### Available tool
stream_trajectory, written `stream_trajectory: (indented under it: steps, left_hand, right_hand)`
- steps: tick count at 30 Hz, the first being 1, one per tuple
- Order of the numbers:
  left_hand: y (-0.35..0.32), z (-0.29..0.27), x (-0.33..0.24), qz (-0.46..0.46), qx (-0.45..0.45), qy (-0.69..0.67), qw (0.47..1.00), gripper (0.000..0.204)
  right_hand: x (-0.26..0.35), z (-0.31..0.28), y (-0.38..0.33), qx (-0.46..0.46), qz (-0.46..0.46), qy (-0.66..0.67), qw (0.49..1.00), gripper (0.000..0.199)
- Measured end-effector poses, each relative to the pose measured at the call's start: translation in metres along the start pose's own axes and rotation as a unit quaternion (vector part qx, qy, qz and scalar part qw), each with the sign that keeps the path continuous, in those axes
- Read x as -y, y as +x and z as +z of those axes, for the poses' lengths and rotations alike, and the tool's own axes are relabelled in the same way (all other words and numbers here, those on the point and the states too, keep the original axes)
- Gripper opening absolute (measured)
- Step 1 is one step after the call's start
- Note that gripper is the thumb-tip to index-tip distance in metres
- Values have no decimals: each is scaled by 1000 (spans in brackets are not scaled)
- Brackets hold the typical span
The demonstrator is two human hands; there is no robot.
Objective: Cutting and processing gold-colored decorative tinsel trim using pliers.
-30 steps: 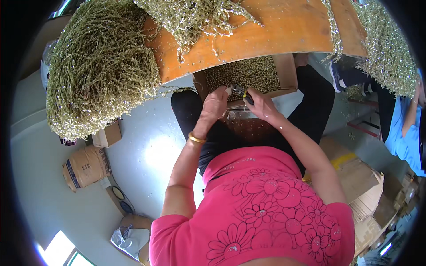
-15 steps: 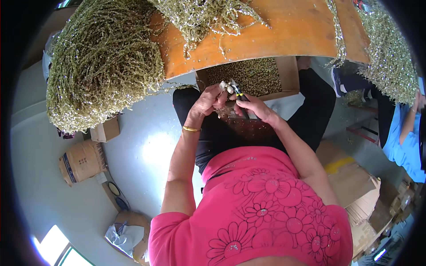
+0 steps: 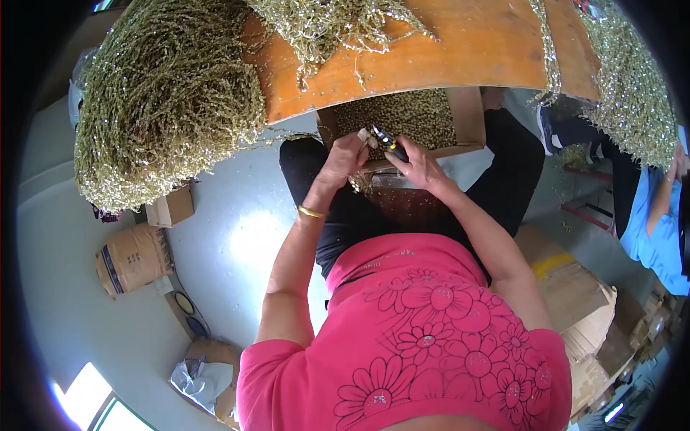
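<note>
My left hand (image 3: 343,159) is closed, thumb and fingers pinched, on a small gold beaded strand (image 3: 359,183) whose lower end hangs below the fingers. A pale piece (image 3: 364,136) shows at my fingertips; its kind is too small to tell. My right hand (image 3: 422,169) is wrapped round pliers (image 3: 392,145) with black and yellow handles. The tip of the pliers points up and left, close beside the left fingertips. Beyond both hands, a cardboard box (image 3: 471,118) holds many small gold beads (image 3: 402,118), partly under the table edge.
A curved orange wooden table (image 3: 460,57) lies ahead. Glittery gold strands (image 3: 169,108) hang thickly over its left end, with another bunch (image 3: 632,86) at the right. A person in blue (image 3: 654,223) sits at the right. Cardboard boxes (image 3: 575,294) stand at the lower right.
My right hand has moved slightly up and right, and the pliers have tilted from nearly upright to a slant. My left hand stays almost in place.
</note>
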State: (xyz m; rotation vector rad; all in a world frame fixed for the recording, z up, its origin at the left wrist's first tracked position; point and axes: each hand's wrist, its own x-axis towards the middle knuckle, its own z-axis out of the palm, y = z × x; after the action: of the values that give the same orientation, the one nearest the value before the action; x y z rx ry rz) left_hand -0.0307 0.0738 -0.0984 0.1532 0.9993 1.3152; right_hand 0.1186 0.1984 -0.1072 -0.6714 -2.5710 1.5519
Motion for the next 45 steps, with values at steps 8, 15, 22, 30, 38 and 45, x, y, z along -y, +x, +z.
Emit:
stream_trajectory:
  steps: [8, 15, 22, 30, 38, 45]
  left_hand:
    - [-6, -19, 19, 305, -278, 691, 594, 15]
    - [-19, -13, 8, 79, -231, 204, 948, 29]
    - [-5, 17, 6, 72, -171, 142, 972, 25]
    - [2, 18, 25, 174, -184, 154, 955, 22]
    - [-9, 33, 21, 190, -247, 210, 927, 16]
    - [-8, 34, 20, 232, -263, 199, 915, 13]
  right_hand:
    - [16, -43, -9, 346, 221, 747, 523, 31]
    - [-9, -45, -7, 98, 213, 300, 925, 36]
    - [6, 7, 16, -89, 148, 343, 923, 38]
    - [5, 18, 30, -92, 81, 346, 930, 28]
    - [16, 13, 23, -89, 56, 341, 934, 34]
    - [28, 11, 17, -87, 73, 345, 932, 33]
